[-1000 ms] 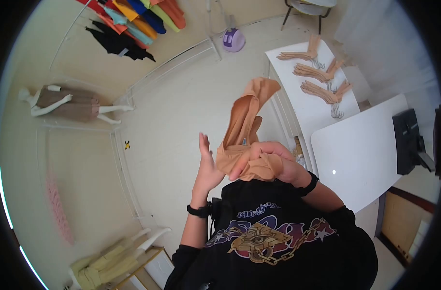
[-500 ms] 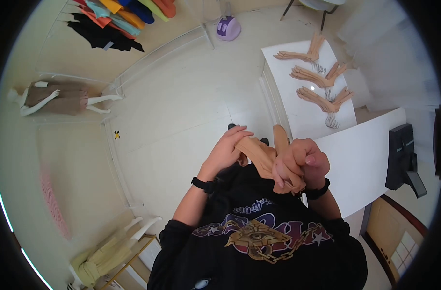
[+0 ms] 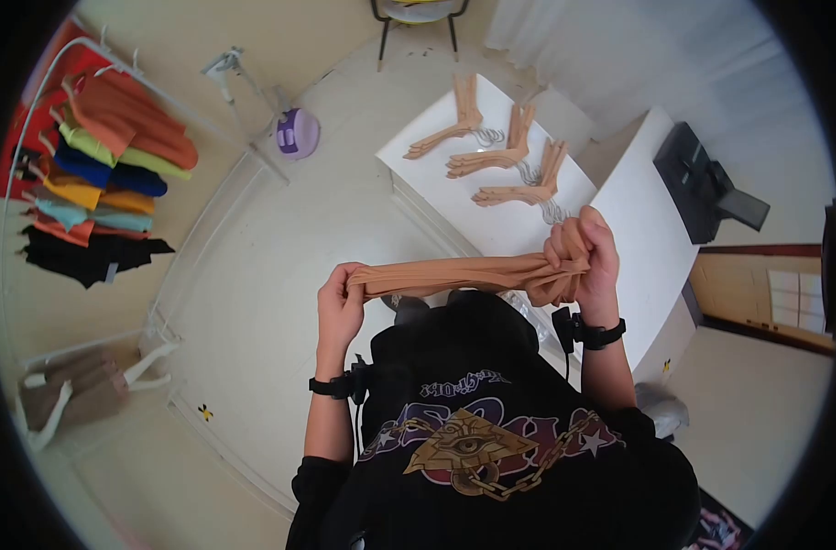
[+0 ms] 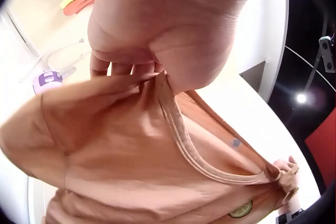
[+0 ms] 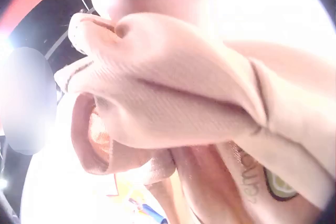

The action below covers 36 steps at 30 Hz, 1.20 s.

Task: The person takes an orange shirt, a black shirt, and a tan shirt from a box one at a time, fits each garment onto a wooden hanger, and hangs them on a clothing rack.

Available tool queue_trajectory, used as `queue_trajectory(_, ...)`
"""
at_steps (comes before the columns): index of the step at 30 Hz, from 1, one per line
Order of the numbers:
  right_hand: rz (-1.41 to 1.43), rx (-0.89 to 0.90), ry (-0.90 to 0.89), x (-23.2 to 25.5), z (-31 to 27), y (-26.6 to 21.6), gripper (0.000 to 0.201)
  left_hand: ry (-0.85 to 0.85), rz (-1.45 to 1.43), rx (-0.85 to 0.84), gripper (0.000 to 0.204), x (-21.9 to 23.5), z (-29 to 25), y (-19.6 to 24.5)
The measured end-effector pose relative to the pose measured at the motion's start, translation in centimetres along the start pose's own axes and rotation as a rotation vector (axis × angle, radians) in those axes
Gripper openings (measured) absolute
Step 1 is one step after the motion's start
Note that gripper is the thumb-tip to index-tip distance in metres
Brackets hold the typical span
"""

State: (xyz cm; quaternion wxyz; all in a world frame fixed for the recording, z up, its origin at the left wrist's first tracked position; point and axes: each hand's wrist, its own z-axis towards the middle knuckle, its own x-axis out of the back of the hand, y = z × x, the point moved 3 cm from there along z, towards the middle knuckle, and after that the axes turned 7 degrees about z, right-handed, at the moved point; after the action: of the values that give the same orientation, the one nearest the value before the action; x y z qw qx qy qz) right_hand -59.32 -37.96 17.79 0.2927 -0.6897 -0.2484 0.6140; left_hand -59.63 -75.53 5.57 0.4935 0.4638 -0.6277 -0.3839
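Note:
A tan-orange T-shirt [image 3: 454,277] is stretched sideways between both hands in front of the chest. My left hand [image 3: 340,307] pinches one shoulder beside the neckline; in the left wrist view, fabric drapes below that hand [image 4: 168,29], with a sleeve to the left. At the other end, my right hand [image 3: 594,257] grips a bunched part of the shirt, fingers curled. A green-and-white fruit-slice print [image 5: 282,185] with lettering shows on the fabric in the right wrist view, where folds hide most of the right hand.
Several wooden hangers [image 3: 484,161] lie in three groups on a white table [image 3: 642,229], a black monitor [image 3: 693,174] at its far end. Colourful clothes [image 3: 129,119] hang on a rack at left, near a purple steamer [image 3: 299,135]. A dressed mannequin [image 3: 79,390] stands lower left.
The left hand was open beside the shirt, then reached its edge, and now holds one shoulder. The shirt went from gathered at the right hand to stretched wide. The view has turned rightward.

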Motion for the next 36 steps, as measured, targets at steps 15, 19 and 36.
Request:
queue_trajectory(15, -0.629, -0.581, 0.526, 21.4, 9.0, 13.7, 0.034, -0.006, 0.221, -0.161, 0.017, -0.7, 6.0, 10.3)
queue_trajectory(19, -0.446, -0.651, 0.726, 29.3, 13.6, 17.3, 0.065, 0.058, 0.223, -0.109, 0.016, -0.6, 6.6, 13.7)
queue_trajectory(36, -0.746, -0.35, 1.161, 36.0, 16.6, 19.4, 0.055, 0.211, 0.337, -0.072, 0.019, -2.5, 12.4, 16.0)
